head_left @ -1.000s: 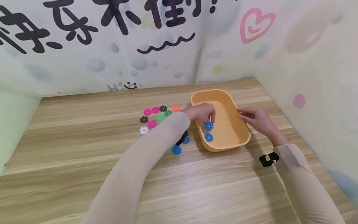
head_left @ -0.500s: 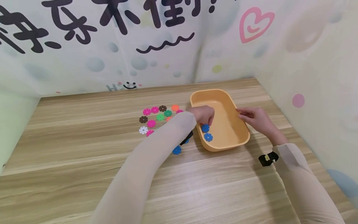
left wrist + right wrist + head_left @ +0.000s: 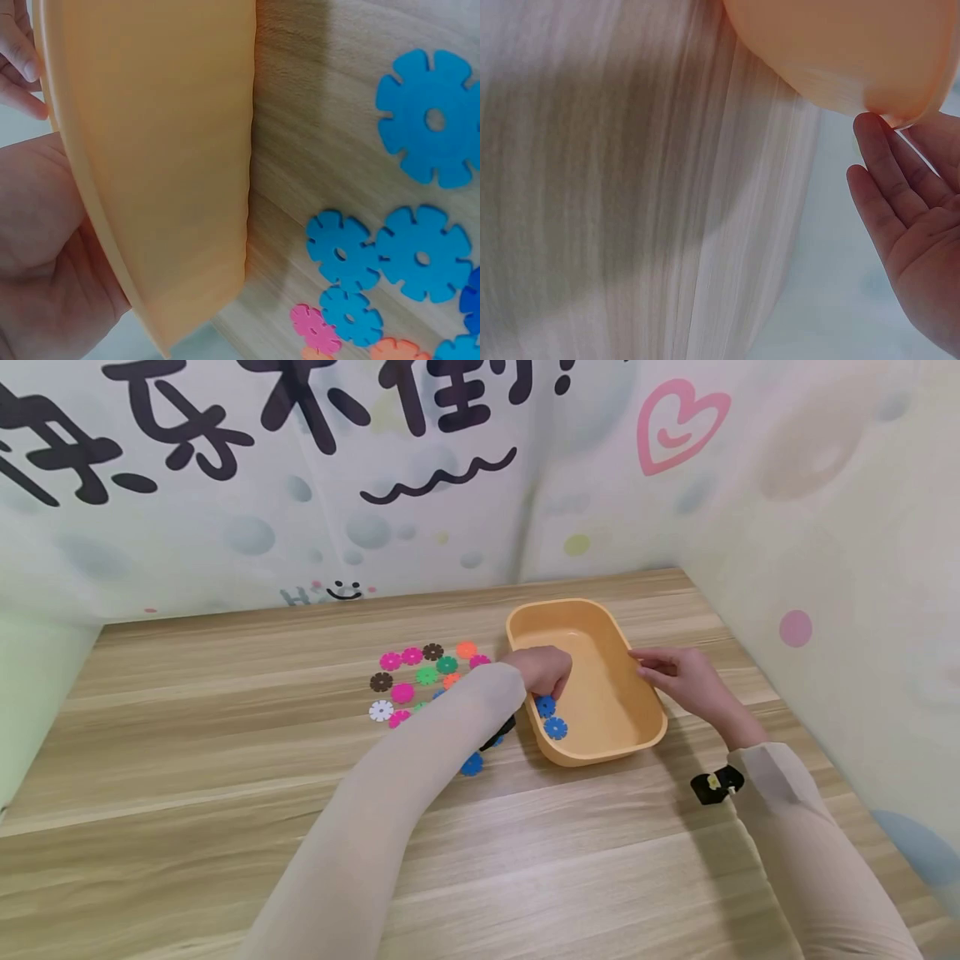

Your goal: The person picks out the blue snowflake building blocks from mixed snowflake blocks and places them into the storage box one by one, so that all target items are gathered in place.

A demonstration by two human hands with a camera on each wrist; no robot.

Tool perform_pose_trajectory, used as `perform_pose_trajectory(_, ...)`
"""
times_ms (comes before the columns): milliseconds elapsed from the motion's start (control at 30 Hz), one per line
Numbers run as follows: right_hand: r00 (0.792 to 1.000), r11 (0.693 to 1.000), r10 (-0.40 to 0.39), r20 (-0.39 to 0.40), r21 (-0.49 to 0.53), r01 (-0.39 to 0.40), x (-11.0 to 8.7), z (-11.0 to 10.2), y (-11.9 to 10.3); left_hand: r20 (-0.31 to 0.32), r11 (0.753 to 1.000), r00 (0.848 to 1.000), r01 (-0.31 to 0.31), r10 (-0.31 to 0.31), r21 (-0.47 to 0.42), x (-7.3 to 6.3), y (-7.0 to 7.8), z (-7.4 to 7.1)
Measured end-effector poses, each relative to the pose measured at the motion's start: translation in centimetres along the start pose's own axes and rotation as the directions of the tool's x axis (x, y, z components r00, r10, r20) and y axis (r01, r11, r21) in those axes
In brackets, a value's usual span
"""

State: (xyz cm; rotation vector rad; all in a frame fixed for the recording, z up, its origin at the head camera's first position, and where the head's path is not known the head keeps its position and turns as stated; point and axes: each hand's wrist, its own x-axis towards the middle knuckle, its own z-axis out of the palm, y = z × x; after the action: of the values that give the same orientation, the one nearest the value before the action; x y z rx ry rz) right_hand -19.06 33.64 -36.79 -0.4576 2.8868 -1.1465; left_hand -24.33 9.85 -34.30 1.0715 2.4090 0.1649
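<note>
My left hand (image 3: 547,667) reaches over the left wall of a yellow-orange plastic box (image 3: 609,693), fingers curled down inside it. They pinch a blue notched snowflake disc (image 3: 546,707), partly covered by the hand and low in the box. Just in front lies a second blue disc (image 3: 556,728). In the left wrist view the box wall hides my left fingertips. My right hand (image 3: 692,683) pinches the right rim of the box between thumb and fingers; in the right wrist view the lower fingers (image 3: 876,206) stay extended, off the box.
Left of the box, snowflake discs lie loose on the wooden table (image 3: 187,760): pink (image 3: 402,693), brown (image 3: 381,682), white (image 3: 381,711), green (image 3: 427,675), orange (image 3: 466,650) and blue (image 3: 471,764). My left sleeve (image 3: 390,802) covers some. Printed walls stand behind and right.
My left hand has lowered the blue disc and shifted it left, toward the box's left wall. In the last half second it has hardly moved. My right hand stays at the rim.
</note>
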Motion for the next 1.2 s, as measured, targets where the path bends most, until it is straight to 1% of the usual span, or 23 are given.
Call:
perform_pose_trajectory(167, 1.000, 1.000, 0.012, 0.001, -0.002, -0.012, 0.1, -0.1, -0.1, -0.010, 1.000, 1.000, 0.004, -0.003, 0.028, 0.0, 0.1, 0.0)
perform_pose_trajectory(333, 1.000, 1.000, 0.029, 0.008, 0.000, -0.029, 0.1, -0.1, -0.4, -0.020, 0.999, 1.000, 0.022, -0.021, 0.032, -0.1, 0.1, 0.1)
perform_pose_trajectory(433, 0.999, 1.000, 0.031, 0.008, 0.003, -0.031, 0.1, -0.1, -0.5, -0.020, 0.999, 1.000, 0.021, -0.020, 0.044, 0.0, 0.0, 0.1)
perform_pose_trajectory(533, 1.000, 1.000, 0.027, 0.004, -0.003, -0.027, 0.2, -0.1, -0.4, -0.019, 0.999, 1.000, 0.011, -0.010, 0.044, 0.2, -0.2, 0.1)
perform_pose_trajectory(700, 1.000, 1.000, 0.017, 0.005, -0.009, -0.017, 0.4, 0.0, -0.3, -0.028, 1.000, 0.999, -0.017, 0.017, 0.019, 0.4, -0.6, -0.1)
perform_pose_trajectory(867, 1.000, 1.000, 0.003, 0.010, -0.010, -0.003, 0.4, 0.0, -0.2, -0.037, 0.999, 0.998, -0.050, 0.050, 0.009, 0.3, -1.0, -0.6)
perform_pose_trajectory(1033, 1.000, 1.000, 0.003, 0.008, -0.003, -0.003, 0.2, 0.0, -0.2, -0.079, 0.993, 0.990, -0.112, 0.115, 0.038, -0.6, -1.0, -1.4)
perform_pose_trajectory(1200, 1.000, 1.000, 0.016, 0.006, -0.006, -0.016, 0.0, 0.0, -0.2, -0.122, 0.986, 0.979, -0.164, 0.164, 0.012, -2.7, -0.9, -2.1)
